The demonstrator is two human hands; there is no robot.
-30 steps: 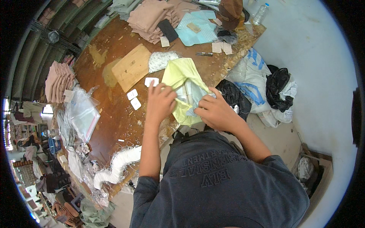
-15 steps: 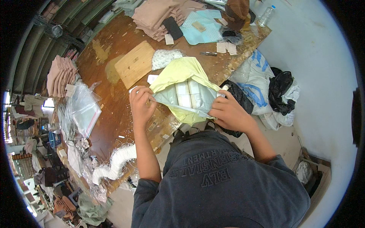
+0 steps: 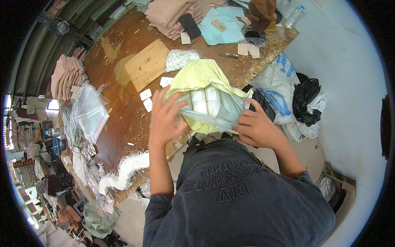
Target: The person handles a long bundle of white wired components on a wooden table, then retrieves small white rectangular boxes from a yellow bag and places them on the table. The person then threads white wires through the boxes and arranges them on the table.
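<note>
A pale yellow-green plastic bag [image 3: 201, 72] lies with its mouth open at the table's near edge, in front of my body. Inside it, bundled white stacks [image 3: 205, 99] sit side by side, partly covered by a greyish-clear inner layer. My right hand [image 3: 256, 125] pinches the bag's right edge between thumb and fingers. At the bag's left side, my left hand [image 3: 165, 117] is open with its fingers spread, slightly blurred, and I see nothing in its grasp. Small white rounded tags [image 3: 145, 95] lie on the table just left of that hand.
Beyond the bag are a wooden board [image 3: 147, 64], a clear packet of white bits [image 3: 182, 60] and small snips [image 3: 228, 55]. Folded pink cloth [image 3: 170, 14] lies at the back. A frayed white roll [image 3: 123, 173] lies near left; filled sacks [image 3: 275, 92] stand at right.
My left hand has let go of the bag's left edge and spread its fingers. The bag's near edge has slackened, showing more of the white stacks. My right hand keeps its grip, slightly lower.
</note>
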